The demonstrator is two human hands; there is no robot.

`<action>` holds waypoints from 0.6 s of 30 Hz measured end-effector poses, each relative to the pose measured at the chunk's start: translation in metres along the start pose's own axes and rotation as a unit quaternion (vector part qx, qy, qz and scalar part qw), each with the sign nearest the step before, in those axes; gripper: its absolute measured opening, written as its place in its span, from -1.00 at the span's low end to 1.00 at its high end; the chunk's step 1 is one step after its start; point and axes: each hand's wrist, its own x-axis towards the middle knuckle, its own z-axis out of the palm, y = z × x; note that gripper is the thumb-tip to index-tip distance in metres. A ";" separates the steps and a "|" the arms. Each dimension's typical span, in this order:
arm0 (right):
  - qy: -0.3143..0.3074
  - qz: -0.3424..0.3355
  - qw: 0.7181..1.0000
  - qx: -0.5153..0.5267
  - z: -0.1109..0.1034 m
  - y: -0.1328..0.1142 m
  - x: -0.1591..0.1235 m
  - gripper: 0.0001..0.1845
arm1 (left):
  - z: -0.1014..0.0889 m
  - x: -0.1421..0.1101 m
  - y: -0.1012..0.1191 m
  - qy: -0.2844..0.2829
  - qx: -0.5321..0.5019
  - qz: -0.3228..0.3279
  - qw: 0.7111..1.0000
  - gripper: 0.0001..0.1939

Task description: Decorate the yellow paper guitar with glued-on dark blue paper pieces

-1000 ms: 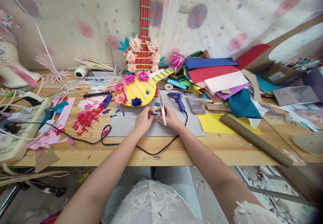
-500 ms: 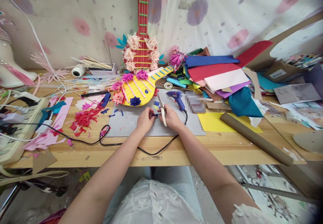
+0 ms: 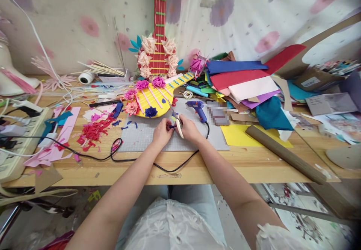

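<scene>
My left hand (image 3: 162, 133) pinches a small dark-blue paper piece (image 3: 172, 126) over the grey cutting mat (image 3: 141, 139). Close beside it, my right hand (image 3: 189, 129) is closed around white-handled scissors (image 3: 179, 127), their blades angled up and to the left. Its fingertips are near the blue piece; whether they touch it I cannot tell. Just beyond the hands lies a yellow paper-covered toy guitar (image 3: 156, 101) with pink strips, pink flowers and a dark-blue flower (image 3: 151, 111). A blue glue gun (image 3: 197, 109) rests right of my hands.
A red guitar (image 3: 160, 54) with peach flowers stands against the curtain. Red scraps (image 3: 94, 131) and a power strip (image 3: 25, 144) are at left, with a black cable (image 3: 98, 159) crossing the front. Stacked coloured sheets (image 3: 242, 81) and a brown tube (image 3: 284, 154) lie at right.
The scissors have turned in my right hand, their blades swinging from upright to leaning left. My hands have drawn slightly closer together, and the camera view has shifted a little.
</scene>
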 end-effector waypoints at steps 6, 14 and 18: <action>-0.003 0.005 0.997 0.080 -0.003 0.004 0.002 -0.80 | -0.004 -0.003 0.001 0.025 -0.044 0.030 0.998 -0.74; -0.036 0.085 0.935 0.343 -0.020 0.003 0.010 -0.68 | -0.018 0.003 0.014 0.013 -0.264 -0.068 0.962 -0.69; -0.048 0.109 0.907 0.404 -0.024 -0.005 0.009 -0.64 | -0.023 0.004 0.024 -0.010 -0.339 -0.155 0.928 -0.65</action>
